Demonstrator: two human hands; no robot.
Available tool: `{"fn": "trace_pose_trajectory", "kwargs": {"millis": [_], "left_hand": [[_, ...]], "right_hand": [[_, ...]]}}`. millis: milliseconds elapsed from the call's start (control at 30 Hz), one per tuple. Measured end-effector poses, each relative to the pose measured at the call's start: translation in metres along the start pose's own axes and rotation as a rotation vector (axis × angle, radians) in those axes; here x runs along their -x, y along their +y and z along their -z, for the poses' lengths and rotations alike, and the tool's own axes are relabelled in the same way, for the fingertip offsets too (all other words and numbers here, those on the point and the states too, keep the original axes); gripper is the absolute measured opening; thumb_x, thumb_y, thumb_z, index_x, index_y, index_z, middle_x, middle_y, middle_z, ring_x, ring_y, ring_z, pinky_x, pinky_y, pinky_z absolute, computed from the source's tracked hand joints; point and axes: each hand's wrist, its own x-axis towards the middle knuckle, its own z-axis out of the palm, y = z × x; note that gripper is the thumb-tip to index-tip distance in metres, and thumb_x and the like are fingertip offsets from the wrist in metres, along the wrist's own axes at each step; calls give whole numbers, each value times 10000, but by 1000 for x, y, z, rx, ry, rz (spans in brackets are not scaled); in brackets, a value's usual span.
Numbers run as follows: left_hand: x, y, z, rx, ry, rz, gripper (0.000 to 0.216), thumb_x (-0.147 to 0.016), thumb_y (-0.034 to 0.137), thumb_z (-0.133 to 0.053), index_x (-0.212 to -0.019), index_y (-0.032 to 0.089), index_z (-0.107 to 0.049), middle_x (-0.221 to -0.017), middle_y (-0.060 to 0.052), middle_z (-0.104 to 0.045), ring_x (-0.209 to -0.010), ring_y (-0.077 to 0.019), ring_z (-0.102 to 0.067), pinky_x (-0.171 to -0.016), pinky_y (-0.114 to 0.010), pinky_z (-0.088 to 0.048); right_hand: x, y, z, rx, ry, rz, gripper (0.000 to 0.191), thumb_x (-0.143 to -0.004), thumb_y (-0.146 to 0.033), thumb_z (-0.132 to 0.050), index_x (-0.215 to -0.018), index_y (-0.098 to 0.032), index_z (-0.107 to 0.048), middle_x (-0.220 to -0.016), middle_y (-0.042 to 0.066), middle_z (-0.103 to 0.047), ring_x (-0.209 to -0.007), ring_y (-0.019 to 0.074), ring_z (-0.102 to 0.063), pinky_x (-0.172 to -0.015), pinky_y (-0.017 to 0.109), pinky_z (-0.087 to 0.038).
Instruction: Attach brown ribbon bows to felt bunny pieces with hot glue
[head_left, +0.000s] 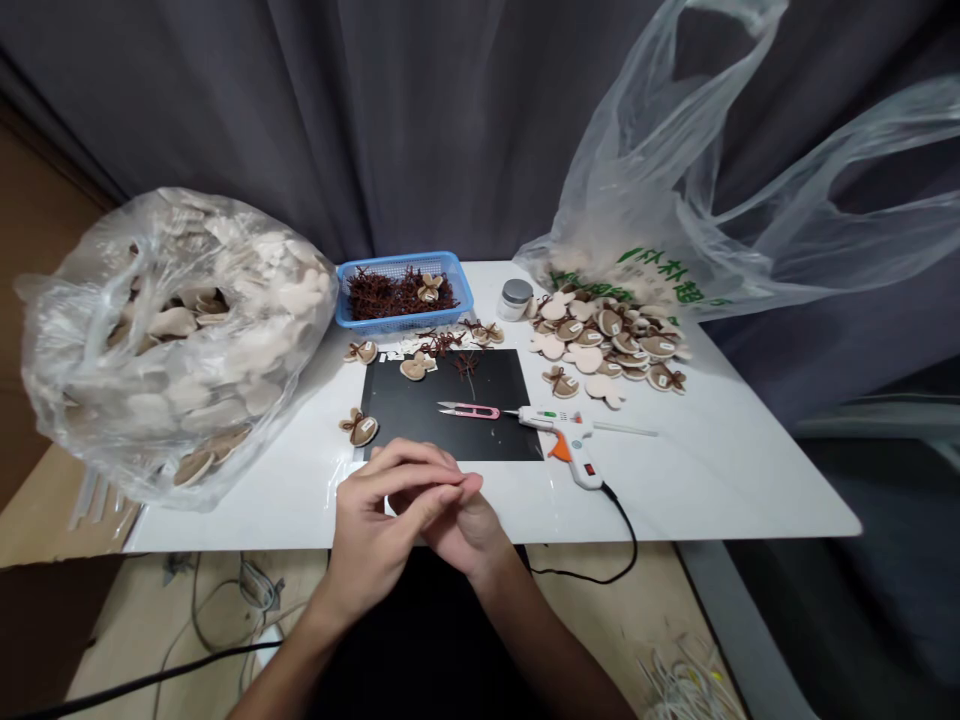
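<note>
My left hand [381, 512] and my right hand [466, 528] meet over the near edge of the table, fingers curled and fingertips pressed together. Anything they hold is hidden. Just beyond them lies a black mat [420, 430], with pink thread snips [472, 410] on it. A white glue gun [566, 440] with an orange trigger rests at the mat's right side, its nozzle near the snips. One felt bunny-shaped piece [415, 367] sits on the mat's far part, and a bunny piece with a brown bow [361, 428] is at its left edge.
Behind the mat stands a blue basket [465, 290] of brown bows, beside a grey-lidded jar [514, 299]. A bulging plastic bag [247, 400] fills the left. At right, many felt pieces [611, 335] spill before another bag [660, 240]. The glue gun's cord [630, 550] hangs over the front edge.
</note>
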Motion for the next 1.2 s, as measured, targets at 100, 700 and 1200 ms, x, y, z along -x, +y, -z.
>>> {"fn": "trace_pose_trajectory", "kwargs": {"millis": [100,700,1200], "left_hand": [[-2,-3,1,-76,34,-118,164,-914,167,-826,-999,296,-879,-920,-36,-802,-822,-188,-746,-771,-317,-609],[-11,-31,8,-637,80,-527,134,-1019,91,-676,-1109,184,-712,-1007,-61,-809,-859,-162,-740,-770,-310,-506],[-11,-30,5,-229,130,-252,162,-886,124,-848,-1000,213,-776,-973,-42,-761,-899,-177,-725,-797,-304,-595]], "right_hand": [[-3,-3,-2,-93,-1,-82,649,-472,-623,-1055,-708,-278,-559,-761,-30,-479,-894,223,-611,-862,360,-579],[-11,5,-3,-203,152,-171,564,-564,-566,-1043,-894,-250,-712,-950,-53,-698,-907,96,-668,-899,181,-580],[-15,6,-3,-173,168,-196,667,-506,-633,-1041,-925,-244,-698,-919,5,-647,-966,199,-649,-746,285,-590]]}}
